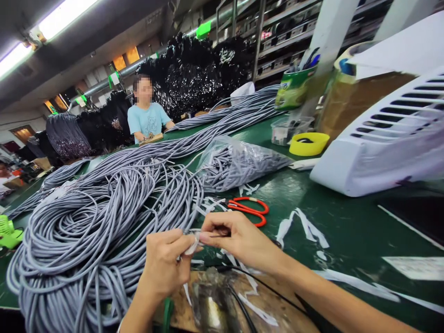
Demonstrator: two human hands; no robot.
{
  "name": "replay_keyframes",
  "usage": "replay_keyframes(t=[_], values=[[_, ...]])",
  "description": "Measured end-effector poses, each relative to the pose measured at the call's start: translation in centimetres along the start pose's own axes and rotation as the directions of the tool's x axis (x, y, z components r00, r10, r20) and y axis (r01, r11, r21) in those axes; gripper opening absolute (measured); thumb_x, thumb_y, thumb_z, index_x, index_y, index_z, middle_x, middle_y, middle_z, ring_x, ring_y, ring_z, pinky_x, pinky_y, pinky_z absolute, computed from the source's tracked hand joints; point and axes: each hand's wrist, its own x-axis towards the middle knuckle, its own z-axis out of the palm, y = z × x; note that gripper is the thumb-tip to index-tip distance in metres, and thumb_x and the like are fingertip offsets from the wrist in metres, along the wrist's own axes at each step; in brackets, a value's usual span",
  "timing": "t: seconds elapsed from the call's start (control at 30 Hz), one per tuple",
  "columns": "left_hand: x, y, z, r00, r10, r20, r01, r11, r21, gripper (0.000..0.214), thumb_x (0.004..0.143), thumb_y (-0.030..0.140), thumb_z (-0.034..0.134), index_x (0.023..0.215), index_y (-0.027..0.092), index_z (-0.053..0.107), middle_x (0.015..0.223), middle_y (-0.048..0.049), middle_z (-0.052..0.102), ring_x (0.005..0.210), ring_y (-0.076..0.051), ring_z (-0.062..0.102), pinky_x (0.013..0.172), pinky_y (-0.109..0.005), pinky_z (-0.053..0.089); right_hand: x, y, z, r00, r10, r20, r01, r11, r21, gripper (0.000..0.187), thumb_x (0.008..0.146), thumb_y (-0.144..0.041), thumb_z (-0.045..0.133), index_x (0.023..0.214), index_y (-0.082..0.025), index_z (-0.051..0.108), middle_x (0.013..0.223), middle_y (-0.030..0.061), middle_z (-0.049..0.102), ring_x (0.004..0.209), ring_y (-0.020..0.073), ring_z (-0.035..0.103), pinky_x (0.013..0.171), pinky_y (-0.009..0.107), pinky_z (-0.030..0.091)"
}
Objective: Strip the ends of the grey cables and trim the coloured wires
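Note:
At the near side of the bench my left hand [169, 259] and my right hand [239, 236] meet, both with fingers closed. A crumpled white strip [192, 246] shows between the left fingertips. My right thumb and forefinger pinch at the same spot, where a thin grey piece, perhaps a cable end, partly shows. A thin dark length lies along the right fingers; its kind is unclear. Large coils of grey cable [69, 231] spread left of my hands. Just beyond the right hand lie red-handled scissors [255, 200]. Below the hands sits a worn wooden board [270, 300] with a metal block wrapped in clear film [213, 303].
Beyond the scissors is a clear bag of short grey pieces [239, 164]. A yellow tape roll [308, 144], green can [294, 88] and white slatted casing [378, 120] stand right. White scraps [301, 226] litter the green bench. A person in light blue [149, 120] sits across.

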Motion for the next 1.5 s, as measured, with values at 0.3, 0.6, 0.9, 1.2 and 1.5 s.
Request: replay_keyframes(t=[0.3,0.6,0.9,1.2,1.5], values=[[-0.2,0.3,0.3,0.915,-0.402,-0.034,0.320,0.774,-0.547,0.037,0.087,0.033,0.042,0.065,0.012,0.064,0.049,0.0003,0.048,0.044,-0.008,0.039,0.043,-0.020,0.030,0.4,0.1,0.3,0.937,0.253,0.242,-0.334,0.854,0.400,0.049,0.052,-0.061,0.067,0.050,-0.015,0.050,0.039,-0.0093,0.033,0.036,0.0021,0.020,0.036,0.019,0.011],[0.1,0.2,0.5,0.818,-0.569,-0.083,0.419,0.688,-0.593,0.028,0.077,0.037,0.058,0.069,0.011,0.068,0.054,-0.0034,0.060,0.045,-0.011,0.049,0.043,-0.020,0.038,-0.4,0.0,0.9,0.968,-0.223,-0.114,0.216,0.974,-0.075,0.044,0.079,-0.051,0.051,0.056,-0.015,0.060,0.045,-0.0015,0.048,0.042,0.0081,0.039,0.040,0.021,0.028],[0.2,0.3,0.3,0.995,-0.093,-0.021,0.084,0.959,-0.271,0.024,0.081,0.020,0.051,0.067,0.014,0.068,0.052,-0.0036,0.062,0.046,-0.011,0.053,0.045,-0.020,0.040,-0.3,0.1,-0.3,0.782,-0.598,-0.175,0.442,0.731,-0.520,0.027,0.084,-0.018,0.048,0.059,-0.017,0.059,0.050,0.0006,0.055,0.043,0.0090,0.047,0.044,0.020,0.036],[0.1,0.0,0.0,0.930,-0.316,-0.186,0.272,0.935,-0.229,0.026,0.085,0.021,0.047,0.075,0.013,0.070,0.063,-0.0053,0.066,0.056,-0.013,0.059,0.056,-0.021,0.047,-0.8,-1.4,-0.8,0.858,-0.514,0.019,0.493,0.810,-0.317,0.037,0.086,-0.034,0.046,0.054,-0.019,0.055,0.046,-0.0012,0.050,0.041,0.0087,0.043,0.040,0.021,0.033],[-0.3,0.1,0.0,0.918,-0.375,-0.129,0.286,0.851,-0.440,0.027,0.088,0.023,0.042,0.095,0.014,0.066,0.070,-0.0053,0.065,0.062,-0.013,0.057,0.059,-0.022,0.045,0.4,0.1,-1.4,0.927,-0.360,-0.105,0.293,0.870,-0.397,0.026,0.079,-0.019,0.048,0.053,-0.018,0.049,0.051,-0.0015,0.049,0.047,0.0097,0.043,0.046,0.021,0.032]])
